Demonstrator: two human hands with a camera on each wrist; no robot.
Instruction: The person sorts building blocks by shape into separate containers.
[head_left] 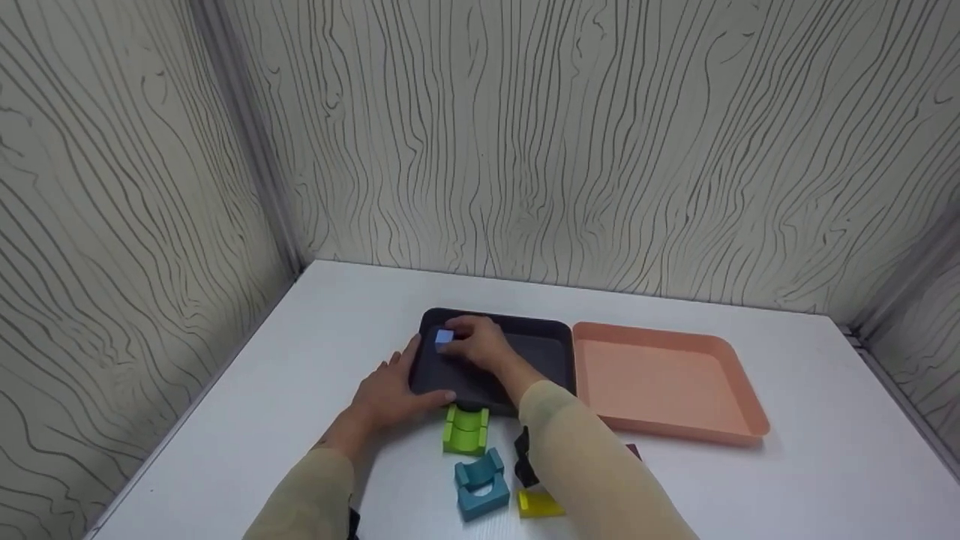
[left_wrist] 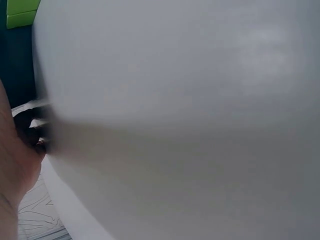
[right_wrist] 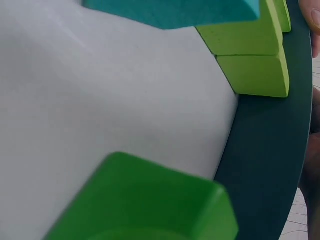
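A small light blue cube [head_left: 444, 339] is pinched between the thumb and fingers of my right hand [head_left: 480, 345], over the left part of the dark tray [head_left: 536, 352]. Whether the cube touches the tray floor I cannot tell. My left hand [head_left: 390, 394] rests spread against the tray's near left corner, fingers along the left side and thumb at the front rim. Lime green blocks [head_left: 466, 431] with a curved groove stand against the tray's front. In the left wrist view, the left hand [left_wrist: 20, 155] shows only in part at the edge.
Right of the dark tray lies a salmon tray [head_left: 660, 375]. Nearer me are teal blocks [head_left: 484, 506] with curved cutouts, a yellow block [head_left: 538, 504] and a dark red piece [head_left: 634, 450] partly behind my right sleeve. A green block [right_wrist: 150, 195] shows in the right wrist view.
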